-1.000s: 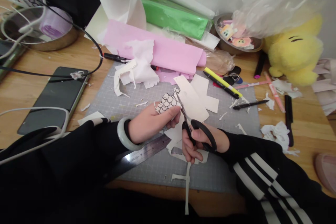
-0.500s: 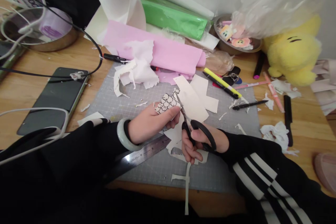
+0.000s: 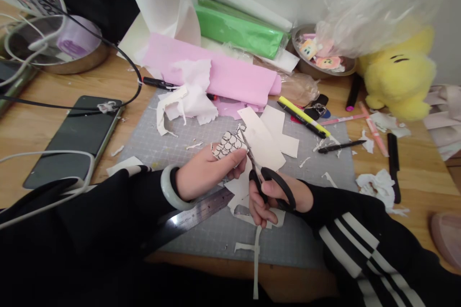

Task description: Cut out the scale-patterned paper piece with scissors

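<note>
Paper (image 3: 226,146) patterned with scales is pinched in your left hand (image 3: 209,169), thumb on top, above the mat (image 3: 304,232). Your right hand (image 3: 272,189) grips the scissors (image 3: 257,168), thumb through one loop, blades at the paper's edge; both forearms (image 3: 137,196) angle inward.

Homelike craft desk (image 3: 418,168): plush toy (image 3: 398,76), phone (image 3: 77,141), paper roll (image 3: 158,2), grey cutting mat (image 3: 201,242).

The left hand (image 3: 207,172) covers part of the scale-patterned paper (image 3: 228,145). The left end of the metal ruler (image 3: 201,213) is lost beneath the left sleeve (image 3: 122,201). At the right edge, a pink rounded object (image 3: 447,236) is cut off. Far right, clear plastic (image 3: 374,5) covers part of a yellow plush (image 3: 399,76).
</note>
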The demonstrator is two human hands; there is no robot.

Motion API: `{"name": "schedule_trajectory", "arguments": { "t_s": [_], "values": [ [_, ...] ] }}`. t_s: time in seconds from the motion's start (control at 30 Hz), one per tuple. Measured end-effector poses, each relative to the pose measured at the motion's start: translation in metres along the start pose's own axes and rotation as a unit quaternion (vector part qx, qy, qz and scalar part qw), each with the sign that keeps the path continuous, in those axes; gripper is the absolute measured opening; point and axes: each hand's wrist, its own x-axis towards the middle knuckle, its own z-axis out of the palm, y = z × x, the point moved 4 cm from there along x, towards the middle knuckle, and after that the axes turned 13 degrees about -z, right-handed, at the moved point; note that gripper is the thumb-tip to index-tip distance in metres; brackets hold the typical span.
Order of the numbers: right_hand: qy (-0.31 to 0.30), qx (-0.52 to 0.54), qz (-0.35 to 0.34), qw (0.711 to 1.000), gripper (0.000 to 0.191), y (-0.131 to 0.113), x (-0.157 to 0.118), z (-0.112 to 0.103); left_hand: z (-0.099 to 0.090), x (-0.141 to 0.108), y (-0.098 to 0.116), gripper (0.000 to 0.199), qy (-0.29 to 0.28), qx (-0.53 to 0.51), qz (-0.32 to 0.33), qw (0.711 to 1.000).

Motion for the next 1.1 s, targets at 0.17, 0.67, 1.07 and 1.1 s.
{"name": "schedule_trajectory", "arguments": {
  "t_s": [0.17, 0.67, 1.07, 1.1],
  "values": [
    [0.009, -0.003, 0.007, 1.000, 0.051, 0.0011, -0.0006, 0.0008, -0.0002, -0.0004, -0.0006, 0.037, -0.004, -0.013, -0.002, 1.000],
    [-0.001, 0.017, -0.016, 1.000, 0.048, 0.0039, 0.0006, -0.0003, -0.0003, -0.0011, -0.0007, 0.040, 0.011, 0.007, -0.027, 1.000],
    [0.002, -0.014, -0.013, 1.000, 0.050, 0.0038, 0.0007, -0.0003, 0.0011, 0.0000, -0.0006, 0.038, -0.005, -0.024, -0.016, 1.000],
    [0.001, -0.017, -0.013, 1.000, 0.050, 0.0037, 0.0009, -0.0003, 0.0010, -0.0002, -0.0003, 0.038, -0.004, -0.024, -0.017, 1.000]
  ]
}}
